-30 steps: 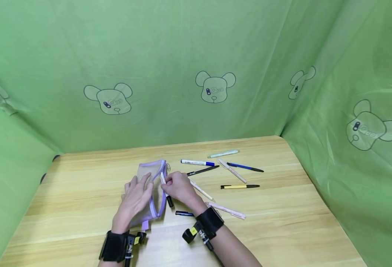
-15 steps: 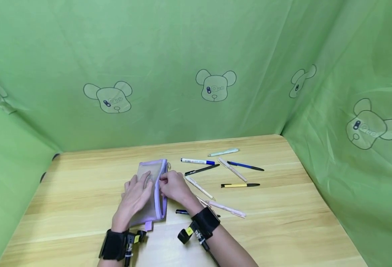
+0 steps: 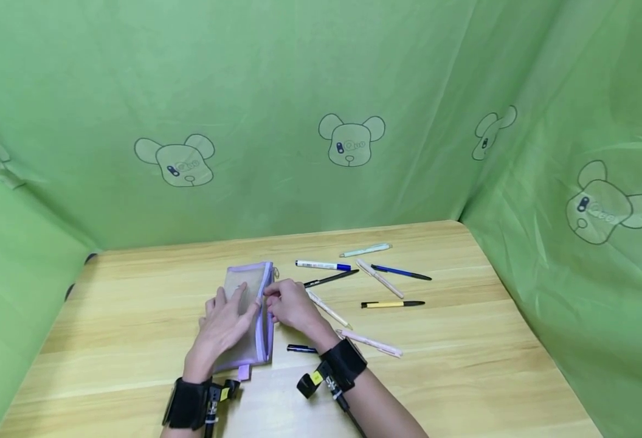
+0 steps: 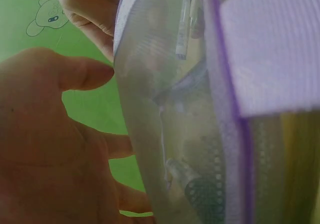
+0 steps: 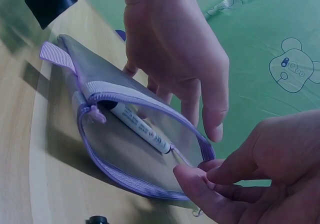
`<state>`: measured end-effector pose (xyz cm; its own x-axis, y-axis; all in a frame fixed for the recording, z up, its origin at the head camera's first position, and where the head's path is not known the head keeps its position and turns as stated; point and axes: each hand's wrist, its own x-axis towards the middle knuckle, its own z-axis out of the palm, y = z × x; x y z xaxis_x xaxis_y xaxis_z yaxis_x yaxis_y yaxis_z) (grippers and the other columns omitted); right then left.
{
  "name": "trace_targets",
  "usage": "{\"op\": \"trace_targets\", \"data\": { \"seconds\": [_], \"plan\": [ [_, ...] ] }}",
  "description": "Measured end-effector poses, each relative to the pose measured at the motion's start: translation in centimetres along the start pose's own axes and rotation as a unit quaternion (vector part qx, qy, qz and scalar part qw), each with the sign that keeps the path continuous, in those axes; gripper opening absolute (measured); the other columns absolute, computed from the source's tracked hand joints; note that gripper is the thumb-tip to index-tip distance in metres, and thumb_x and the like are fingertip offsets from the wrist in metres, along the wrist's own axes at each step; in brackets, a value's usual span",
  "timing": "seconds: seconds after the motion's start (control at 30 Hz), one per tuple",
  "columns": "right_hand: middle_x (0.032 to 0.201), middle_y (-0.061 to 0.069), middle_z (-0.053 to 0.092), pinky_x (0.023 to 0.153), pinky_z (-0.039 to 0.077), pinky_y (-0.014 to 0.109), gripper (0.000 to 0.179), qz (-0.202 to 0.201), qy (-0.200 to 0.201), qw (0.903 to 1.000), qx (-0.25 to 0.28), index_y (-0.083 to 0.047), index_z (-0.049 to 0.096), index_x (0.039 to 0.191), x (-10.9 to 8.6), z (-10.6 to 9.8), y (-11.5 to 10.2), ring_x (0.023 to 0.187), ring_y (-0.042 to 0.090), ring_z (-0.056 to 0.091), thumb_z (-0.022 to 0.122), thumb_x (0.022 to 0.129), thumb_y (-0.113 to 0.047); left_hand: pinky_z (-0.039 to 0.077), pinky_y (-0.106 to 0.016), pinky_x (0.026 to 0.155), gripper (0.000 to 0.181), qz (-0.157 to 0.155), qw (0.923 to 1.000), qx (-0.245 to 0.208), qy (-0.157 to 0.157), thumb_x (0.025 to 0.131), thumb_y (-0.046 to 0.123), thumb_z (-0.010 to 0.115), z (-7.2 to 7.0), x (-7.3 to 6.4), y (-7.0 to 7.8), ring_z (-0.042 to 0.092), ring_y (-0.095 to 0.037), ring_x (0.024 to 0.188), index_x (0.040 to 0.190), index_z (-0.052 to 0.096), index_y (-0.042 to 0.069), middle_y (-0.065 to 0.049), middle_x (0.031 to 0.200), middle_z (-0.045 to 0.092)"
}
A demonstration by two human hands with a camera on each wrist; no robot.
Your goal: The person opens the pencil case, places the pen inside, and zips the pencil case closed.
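Observation:
A purple-edged mesh pencil case (image 3: 242, 277) stands with its zip open. My left hand (image 3: 222, 322) rests on its left side with fingers spread, the thumb at the rim. At the far end of the opening, my right hand (image 3: 295, 307) pinches the zip edge between thumb and fingers. Inside the case lies a white marker (image 5: 142, 129) with a dark cap, seen clearly in the right wrist view. Through the mesh in the left wrist view, other pens (image 4: 184, 31) show faintly. A purple zip pull (image 5: 97, 114) sits at the near end.
Several pens lie right of the case: a blue-capped marker (image 3: 323, 265), a black pen (image 3: 332, 278), a yellow pen (image 3: 392, 304), a blue pen (image 3: 401, 272), a mint pen (image 3: 366, 250) and a pink pen (image 3: 372, 344). A green curtain (image 3: 277, 121) stands behind the wooden table (image 3: 135, 316).
A second ago my right hand held the black-capped marker at the case's opening. The marker is now inside, and that hand holds the rim. My left hand has stayed on the case.

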<state>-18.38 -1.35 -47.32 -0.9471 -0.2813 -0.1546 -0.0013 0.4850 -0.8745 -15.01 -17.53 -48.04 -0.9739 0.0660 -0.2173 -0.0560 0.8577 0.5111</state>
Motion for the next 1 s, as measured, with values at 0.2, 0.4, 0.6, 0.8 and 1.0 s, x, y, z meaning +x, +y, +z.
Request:
{"op": "trace_targets", "data": {
  "seconds": [0.2, 0.4, 0.6, 0.8, 1.0],
  "plan": [
    [0.087, 0.011, 0.07, 0.05, 0.059, 0.027, 0.037, -0.016, -0.009, 0.9997, -0.014, 0.002, 0.068, 0.121, -0.2, 0.0, 0.0, 0.064, 0.026, 0.069, 0.058, 0.087, 0.011, 0.015, -0.083, 0.097, 0.088, -0.006, 0.9999, 0.011, -0.006, 0.096, 0.069, 0.029, 0.3, -0.3, 0.2, 0.011, -0.062, 0.134, 0.158, 0.018, 0.007, -0.043, 0.152, -0.001],
    [0.08, 0.007, 0.066, 0.046, 0.054, 0.019, 0.042, -0.039, -0.015, 0.9984, -0.039, 0.0, 0.068, 0.121, -0.2, -0.1, -0.1, 0.063, 0.023, 0.067, 0.058, 0.083, 0.015, 0.017, -0.084, 0.096, 0.086, -0.005, 0.9999, 0.016, 0.002, 0.096, 0.064, 0.035, 0.5, -0.2, 0.4, 0.012, -0.061, 0.134, 0.159, 0.017, 0.009, -0.043, 0.153, 0.0],
    [0.085, 0.011, 0.07, 0.04, 0.045, 0.015, 0.042, -0.044, -0.016, 0.9967, -0.067, -0.003, 0.068, 0.124, -0.1, -0.6, 0.1, 0.052, 0.009, 0.058, 0.057, 0.086, 0.011, 0.019, -0.084, 0.094, 0.072, -0.005, 0.9999, 0.001, 0.015, 0.1, 0.05, 0.035, 0.6, 0.0, 0.4, 0.015, -0.061, 0.133, 0.158, 0.019, 0.01, -0.042, 0.153, 0.004],
    [0.102, 0.008, 0.073, 0.045, 0.043, 0.018, 0.03, -0.076, 0.005, 0.9883, -0.132, -0.007, 0.072, 0.118, -0.6, -1.9, 0.6, 0.057, 0.008, 0.054, 0.058, 0.092, 0.0, 0.02, -0.085, 0.093, 0.068, 0.001, 0.9998, 0.002, 0.018, 0.102, 0.048, 0.03, 0.6, 0.2, 0.3, 0.016, -0.061, 0.132, 0.158, 0.021, 0.009, -0.043, 0.153, 0.005],
    [0.092, 0.003, 0.071, 0.05, 0.042, 0.019, 0.028, -0.1, 0.0, 0.9815, -0.164, -0.005, 0.072, 0.115, -1.5, -2.9, 1.5, 0.06, 0.008, 0.05, 0.059, 0.091, -0.001, 0.018, -0.085, 0.093, 0.067, 0.004, 0.9999, -0.001, 0.015, 0.103, 0.048, 0.029, 0.6, 0.2, 0.1, 0.017, -0.061, 0.132, 0.158, 0.021, 0.009, -0.043, 0.153, 0.004]
  ]
}}
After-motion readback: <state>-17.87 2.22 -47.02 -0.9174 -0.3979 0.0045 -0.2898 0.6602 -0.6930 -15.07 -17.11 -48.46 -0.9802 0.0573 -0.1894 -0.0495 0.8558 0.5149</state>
